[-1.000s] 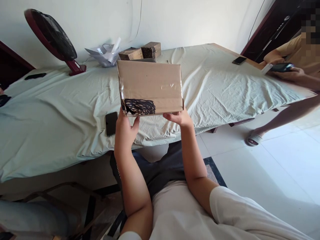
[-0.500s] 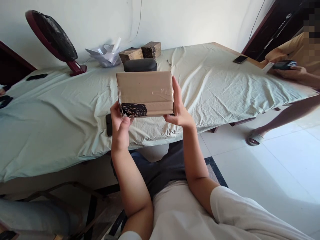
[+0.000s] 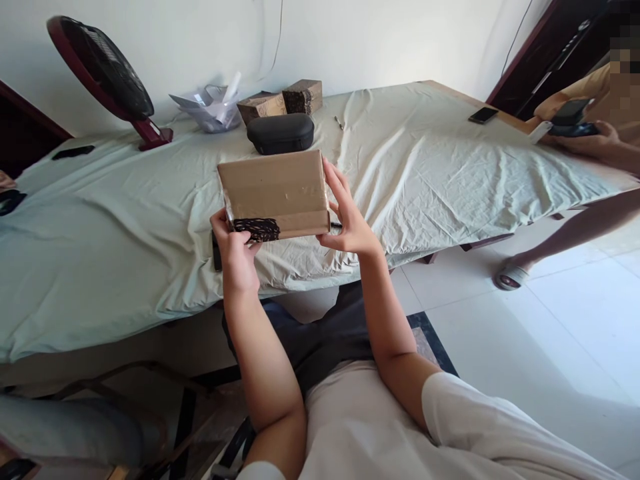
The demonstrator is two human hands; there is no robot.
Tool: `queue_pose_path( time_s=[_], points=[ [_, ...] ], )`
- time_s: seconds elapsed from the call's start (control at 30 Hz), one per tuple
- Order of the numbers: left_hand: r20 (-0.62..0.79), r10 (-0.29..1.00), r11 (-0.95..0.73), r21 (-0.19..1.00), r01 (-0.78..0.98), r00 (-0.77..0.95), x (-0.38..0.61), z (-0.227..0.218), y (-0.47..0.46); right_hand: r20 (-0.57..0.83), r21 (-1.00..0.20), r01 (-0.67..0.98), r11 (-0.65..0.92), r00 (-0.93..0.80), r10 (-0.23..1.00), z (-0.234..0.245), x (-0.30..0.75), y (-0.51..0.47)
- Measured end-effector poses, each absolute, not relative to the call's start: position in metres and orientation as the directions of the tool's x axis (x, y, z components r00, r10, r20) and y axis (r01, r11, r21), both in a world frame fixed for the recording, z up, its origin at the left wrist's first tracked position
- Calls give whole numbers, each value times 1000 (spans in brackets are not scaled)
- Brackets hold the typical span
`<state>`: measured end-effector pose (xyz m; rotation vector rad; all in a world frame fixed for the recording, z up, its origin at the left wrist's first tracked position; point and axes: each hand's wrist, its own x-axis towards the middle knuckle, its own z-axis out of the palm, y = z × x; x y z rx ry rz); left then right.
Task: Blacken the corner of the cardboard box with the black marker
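Note:
I hold a taped brown cardboard box point(image 3: 275, 190) with a black scribbled patch on its lower left, above the near edge of the cloth-covered table point(image 3: 125, 220). My left hand point(image 3: 234, 250) grips its lower left corner, thumb over the scribble. On the box's right side my right hand point(image 3: 347, 217) has its fingers up along the edge. A dark phone point(image 3: 216, 250) lies on the cloth, mostly hidden behind my left hand.
A black zip case point(image 3: 281, 133), two small brown boxes point(image 3: 280, 102), crumpled plastic point(image 3: 210, 110) and a red-framed fan point(image 3: 103, 73) stand at the back. Another person point(image 3: 590, 127) at the right holds a phone; a second phone point(image 3: 483, 115) lies near them.
The box has come down and toward the table, tilting flatter and uncovering the black case behind it. My right hand shifted from under the box to its right side.

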<state>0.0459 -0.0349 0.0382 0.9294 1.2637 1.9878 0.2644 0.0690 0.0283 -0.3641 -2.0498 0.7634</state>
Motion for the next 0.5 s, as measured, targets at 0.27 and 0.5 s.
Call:
queue_pose_path(
  time_s=[0.27,0.5],
  points=[
    [185,759,-281,958,-57,-625,42,31,-29,684,-580,-15,815,-551,477,21,257,78],
    [330,747,-367,929,55,-577,40,29,-29,689,-633,-100,767,-524,501,4,248,90]
  ],
)
